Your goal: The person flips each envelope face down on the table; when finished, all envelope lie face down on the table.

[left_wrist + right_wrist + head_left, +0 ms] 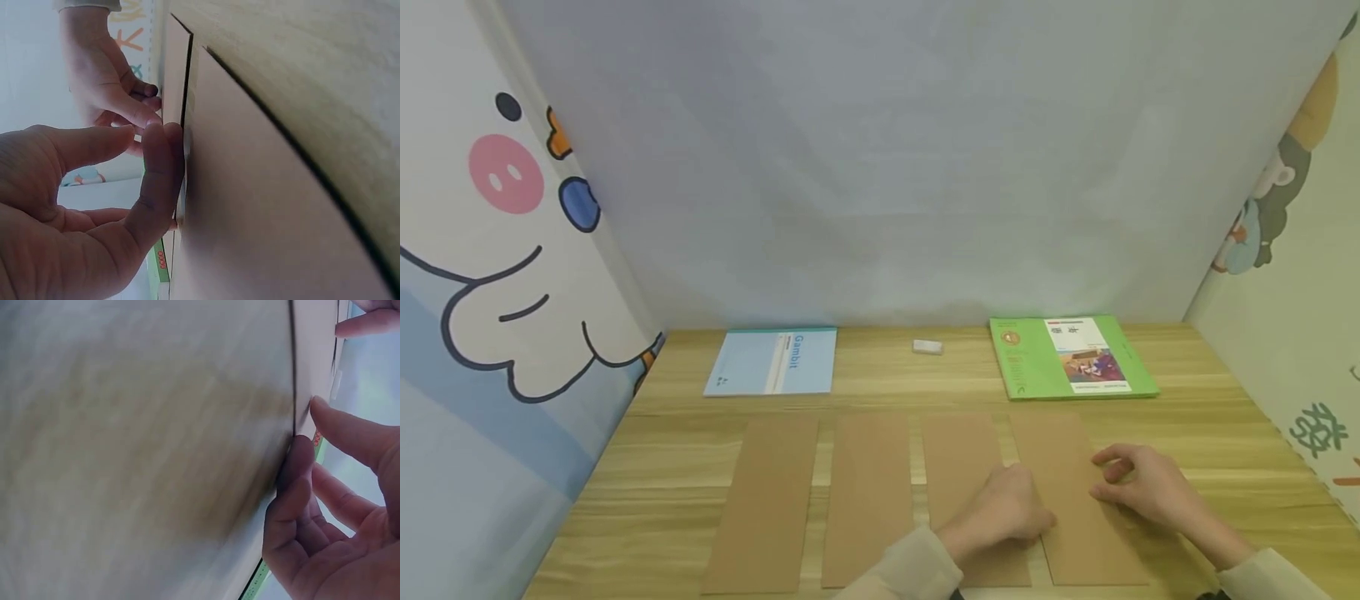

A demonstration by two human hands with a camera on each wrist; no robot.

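Several brown cardboard strips lie side by side on the wooden table. My left hand point(1006, 505) is over the gap between the rightmost strip point(1063, 467) and the strip point(958, 454) to its left. In the left wrist view its fingertips are at a strip's edge, with the thumb apart from them. My right hand point(1150, 485) is at the right edge of the rightmost strip. In the right wrist view its thumb tip is over the strip and its bent fingers are by the edge. Neither hand visibly grips a strip.
Two more strips, a middle one point(868, 492) and the leftmost one point(762, 500), lie to the left. Behind the row are a light blue notebook point(745, 367), a small whitish block point(927, 347) and a green book point(1030, 362). A grey curtain point(880, 167) rises behind the table.
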